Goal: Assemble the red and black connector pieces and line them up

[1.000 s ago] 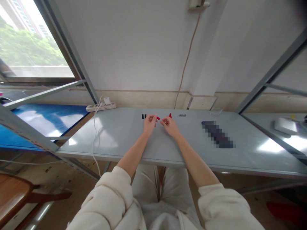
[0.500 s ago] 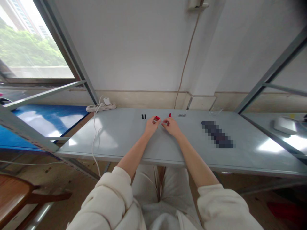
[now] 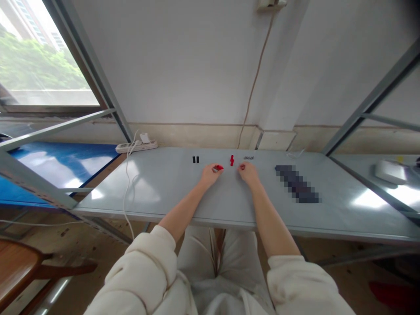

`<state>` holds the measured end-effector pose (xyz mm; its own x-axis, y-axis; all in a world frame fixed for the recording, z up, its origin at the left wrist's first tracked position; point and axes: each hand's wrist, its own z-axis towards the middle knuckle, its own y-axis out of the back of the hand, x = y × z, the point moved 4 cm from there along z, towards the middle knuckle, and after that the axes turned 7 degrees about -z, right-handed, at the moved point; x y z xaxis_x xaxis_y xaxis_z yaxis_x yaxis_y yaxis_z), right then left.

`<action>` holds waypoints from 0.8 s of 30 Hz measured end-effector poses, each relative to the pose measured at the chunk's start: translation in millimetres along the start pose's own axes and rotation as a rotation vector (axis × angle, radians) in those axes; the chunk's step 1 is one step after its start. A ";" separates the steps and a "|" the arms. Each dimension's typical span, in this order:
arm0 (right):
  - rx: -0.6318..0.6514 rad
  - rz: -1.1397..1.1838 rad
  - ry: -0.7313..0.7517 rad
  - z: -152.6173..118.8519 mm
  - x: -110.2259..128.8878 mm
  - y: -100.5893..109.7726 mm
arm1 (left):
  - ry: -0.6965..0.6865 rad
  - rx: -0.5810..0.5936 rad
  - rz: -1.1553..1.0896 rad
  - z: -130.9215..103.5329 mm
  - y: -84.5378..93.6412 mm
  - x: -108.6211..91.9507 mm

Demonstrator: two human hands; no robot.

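Note:
My left hand is closed round a small red piece, with its red end showing past the fingertips. To the right, my right hand has its fingers pinched together just above the table; what they hold, if anything, is too small to name. Small red pieces lie on the grey table between the two hands. Two small black cylinders stand side by side beyond my left hand. A row of small grey parts lies beyond my right hand.
A white power strip with a cable hanging over the front edge is at the table's back left. A dark pixelated object lies on the right. Metal frame posts flank the grey table.
My right hand has moved right, away from my left hand. The red pieces between the hands now show more fully. My left hand has shifted slightly right and nearer, still round its red piece.

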<state>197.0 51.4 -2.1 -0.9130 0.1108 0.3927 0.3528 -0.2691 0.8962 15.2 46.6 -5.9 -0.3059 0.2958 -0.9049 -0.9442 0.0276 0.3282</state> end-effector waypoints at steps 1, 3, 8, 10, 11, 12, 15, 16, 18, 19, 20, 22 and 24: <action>0.002 -0.005 -0.014 -0.3 -0.4 -1.1 | -0.010 0.019 0.038 1.3 -3.4 -0.3; 0.003 -0.015 -0.033 -1.2 -0.2 -3.1 | -0.045 0.054 0.123 4.8 -10.6 -2.4; -0.001 -0.048 -0.042 -3.2 1.8 -4.3 | -0.066 0.096 0.310 17.8 -28.7 -5.6; -0.001 -0.062 -0.042 -3.7 2.2 -3.6 | -0.043 0.104 0.354 23.6 -35.1 -4.7; -0.001 -0.068 -0.042 -4.1 2.4 -3.1 | -0.034 0.108 0.369 26.3 -38.0 -4.3; -0.001 -0.074 -0.040 -4.5 2.7 -2.5 | -0.025 0.106 0.381 28.7 -40.5 -4.0; 0.003 -0.092 -0.033 -6.1 4.1 -1.0 | 0.005 0.095 0.410 33.8 -46.1 -3.4; 0.005 -0.098 -0.028 -6.6 4.7 -0.6 | 0.014 0.094 0.418 34.7 -47.5 -3.3; 0.007 -0.110 -0.023 -7.5 5.9 -0.2 | 0.021 0.094 0.432 35.4 -49.9 -3.6; 0.007 -0.115 -0.021 -7.9 6.5 -0.2 | 0.021 0.094 0.441 35.5 -50.7 -3.9; 0.008 -0.118 -0.019 -8.1 7.1 -0.3 | 0.019 0.090 0.451 35.4 -51.2 -4.2; 0.016 -0.126 -0.018 -8.2 8.0 -1.0 | 0.015 0.079 0.473 34.9 -51.6 -4.7; 0.025 -0.138 -0.020 -8.1 8.5 -1.9 | 0.018 0.069 0.489 34.1 -51.6 -4.9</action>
<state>187.0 45.2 -2.1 -0.9490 0.1644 0.2692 0.2294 -0.2259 0.9468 69.6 76.2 -9.1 -0.7140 0.2732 -0.6446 -0.6792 -0.0467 0.7325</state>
